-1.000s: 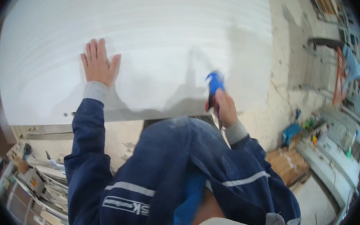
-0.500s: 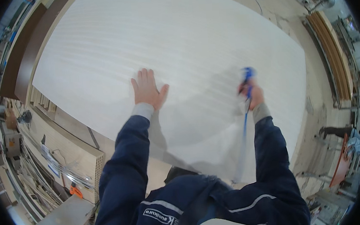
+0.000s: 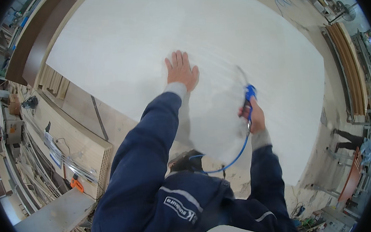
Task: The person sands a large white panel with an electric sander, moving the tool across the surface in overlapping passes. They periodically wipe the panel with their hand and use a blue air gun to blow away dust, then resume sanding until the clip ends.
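A large white panel (image 3: pixel 143 27) spreads out before me. Flat on its surface, toward the middle, lies my left hand (image 3: pixel 182 72) with the fingers stretched and spread. My right hand (image 3: pixel 255 115) grips a blue air blow gun (image 3: pixel 250 92) over the panel's right part, its thin nozzle pointing away from me and a little left. From the gun's lower end a blue hose (image 3: pixel 237 157) curves down and left toward my body. Part of the gun's handle is hidden by my fingers.
Stacked pale boards (image 3: pixel 72 142) stand at the left, with an orange-handled tool (image 3: pixel 76 184) at the near end. Brown panels (image 3: pixel 31 41) rise at the far left. Another stack of boards (image 3: pixel 351 70) is on the right. A person (image 3: pixel 367 149) works at the right edge.
My left hand has shifted right and farther over the panel. The right hand has drawn nearer to me with the blow gun, and the hose now bows left.
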Demonstrator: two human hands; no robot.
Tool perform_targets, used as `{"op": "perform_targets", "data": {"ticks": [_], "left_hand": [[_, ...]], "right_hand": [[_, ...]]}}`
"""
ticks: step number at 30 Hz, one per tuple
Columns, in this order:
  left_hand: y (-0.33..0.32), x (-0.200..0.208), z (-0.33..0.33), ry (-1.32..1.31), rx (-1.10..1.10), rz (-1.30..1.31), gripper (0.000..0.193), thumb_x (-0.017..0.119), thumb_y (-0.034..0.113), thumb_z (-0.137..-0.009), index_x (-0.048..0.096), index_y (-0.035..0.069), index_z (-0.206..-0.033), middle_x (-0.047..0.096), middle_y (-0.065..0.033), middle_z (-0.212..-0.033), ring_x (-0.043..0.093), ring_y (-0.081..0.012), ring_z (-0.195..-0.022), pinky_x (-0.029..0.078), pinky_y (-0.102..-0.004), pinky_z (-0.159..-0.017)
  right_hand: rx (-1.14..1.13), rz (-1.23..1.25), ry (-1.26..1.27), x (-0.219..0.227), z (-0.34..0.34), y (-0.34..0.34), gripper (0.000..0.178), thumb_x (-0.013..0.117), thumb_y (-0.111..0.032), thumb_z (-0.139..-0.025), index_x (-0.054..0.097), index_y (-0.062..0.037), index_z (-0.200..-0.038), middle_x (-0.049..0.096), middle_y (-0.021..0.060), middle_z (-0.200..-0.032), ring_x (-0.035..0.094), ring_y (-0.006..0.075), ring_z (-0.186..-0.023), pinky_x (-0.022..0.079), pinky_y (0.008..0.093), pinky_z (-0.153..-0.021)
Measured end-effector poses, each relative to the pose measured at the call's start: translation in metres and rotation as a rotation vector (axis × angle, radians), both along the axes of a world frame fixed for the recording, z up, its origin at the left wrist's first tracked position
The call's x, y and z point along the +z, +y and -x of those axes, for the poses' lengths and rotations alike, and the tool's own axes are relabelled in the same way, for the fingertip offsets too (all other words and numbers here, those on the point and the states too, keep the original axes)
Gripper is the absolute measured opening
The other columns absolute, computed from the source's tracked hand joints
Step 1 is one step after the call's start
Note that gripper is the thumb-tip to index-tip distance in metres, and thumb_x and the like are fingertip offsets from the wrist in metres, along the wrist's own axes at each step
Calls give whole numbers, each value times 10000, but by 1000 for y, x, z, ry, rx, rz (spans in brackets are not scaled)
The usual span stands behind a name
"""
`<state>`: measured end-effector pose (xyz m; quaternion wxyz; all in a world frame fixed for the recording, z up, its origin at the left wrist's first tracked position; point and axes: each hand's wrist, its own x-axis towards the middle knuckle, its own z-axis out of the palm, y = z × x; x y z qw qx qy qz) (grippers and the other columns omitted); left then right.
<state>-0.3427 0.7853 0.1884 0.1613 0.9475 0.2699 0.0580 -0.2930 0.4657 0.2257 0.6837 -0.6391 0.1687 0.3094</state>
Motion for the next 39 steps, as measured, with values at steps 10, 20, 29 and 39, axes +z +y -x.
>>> {"op": "perform_targets", "data": {"ticks": [10,20,29,39], "left_hand": [[-51,-22,169,-4,-685,-41,744,427,503,-1061,325,32,-1628,245,-214,-1724,156,-375,-1619,117,-558,-1305],[118,-8,194,84,-349,-112,747,438,563,-1047,334,107,-1630,232,-181,-1734,131,-351,-1627,83,-539,-1315],[277,-21,91,80,-377,-113,756,441,570,-1049,316,122,-1644,213,-164,-1743,130,-329,-1627,76,-490,-1326],[600,-34,-55,31,-262,-106,813,481,603,-1030,325,85,-1637,263,-213,-1716,162,-369,-1614,100,-514,-1317]], "right_hand": [[39,161,147,16,281,-100,548,476,-591,-1074,620,-72,-971,711,80,-800,662,146,-639,381,259,-493],[340,104,89,6,293,34,543,471,-601,-1077,599,-74,-1042,712,67,-829,711,152,-726,363,248,-500],[227,133,50,-1,182,231,524,478,-559,-1083,644,-69,-997,728,88,-777,641,124,-634,364,259,-497],[-621,-296,-306,-82,-168,510,498,499,-483,-1100,619,-24,-947,711,158,-833,649,241,-709,533,362,-710]]}}
